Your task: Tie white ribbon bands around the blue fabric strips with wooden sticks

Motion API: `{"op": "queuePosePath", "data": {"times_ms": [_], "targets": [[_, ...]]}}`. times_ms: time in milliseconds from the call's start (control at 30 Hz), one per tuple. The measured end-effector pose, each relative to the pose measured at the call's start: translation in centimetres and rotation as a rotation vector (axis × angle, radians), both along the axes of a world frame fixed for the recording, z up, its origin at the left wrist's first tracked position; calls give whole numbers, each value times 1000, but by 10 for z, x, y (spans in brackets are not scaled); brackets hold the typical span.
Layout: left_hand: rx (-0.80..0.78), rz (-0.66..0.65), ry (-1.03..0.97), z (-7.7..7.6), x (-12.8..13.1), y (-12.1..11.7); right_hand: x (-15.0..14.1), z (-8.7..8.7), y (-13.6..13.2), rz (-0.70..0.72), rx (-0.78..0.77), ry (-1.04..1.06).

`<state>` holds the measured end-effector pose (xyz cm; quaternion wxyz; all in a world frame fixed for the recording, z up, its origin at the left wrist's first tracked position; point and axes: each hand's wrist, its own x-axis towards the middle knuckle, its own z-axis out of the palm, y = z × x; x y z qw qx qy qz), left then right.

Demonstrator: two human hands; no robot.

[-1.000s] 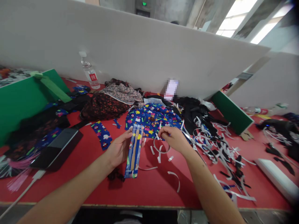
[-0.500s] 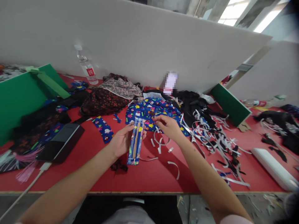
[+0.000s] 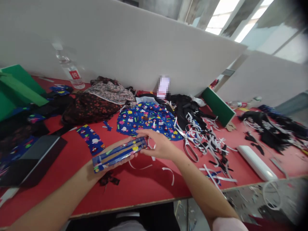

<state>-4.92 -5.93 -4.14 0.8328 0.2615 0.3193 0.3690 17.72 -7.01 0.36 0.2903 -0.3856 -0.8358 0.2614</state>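
A flat, long strip [image 3: 120,154] with a shiny clear covering, blue patterned fabric and a tan band down its middle lies slantwise across my left hand [image 3: 113,145]. That hand supports it from beneath, fingers along its edges. My right hand [image 3: 160,144] has its thumb and fingers closed about the strip's right end. Behind the hands a blue cartoon-print cloth [image 3: 146,118] lies spread on the red table [image 3: 134,192]. To the left is a smaller piece of the same print [image 3: 91,139]. Scissors [image 3: 189,144] rest right of my right hand.
White and black scraps [image 3: 214,144] litter the right side. A white oblong case [image 3: 256,163] lies farther right. At the left are a black box-like device [image 3: 36,160] and dark floral cloth [image 3: 91,109]. A water bottle [image 3: 72,75] and a blurred phone [image 3: 163,87] stand by the wall.
The strip has turned from nearly upright to slanting, its lower end now over my left wrist. My right hand has come down and left onto its end. The view has swung right.
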Motion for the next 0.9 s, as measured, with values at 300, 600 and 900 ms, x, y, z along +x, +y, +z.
{"op": "queuePosePath", "data": {"times_ms": [300, 600, 900], "targets": [[286, 143, 124, 1, 38, 1, -10, -31, 7, -236, -139, 322], [244, 225, 294, -7, 33, 10, 5, -15, 42, -133, -78, 133], [194, 233, 441, -22, 30, 21, 43, 0, 243, -510, -40, -222]]}}
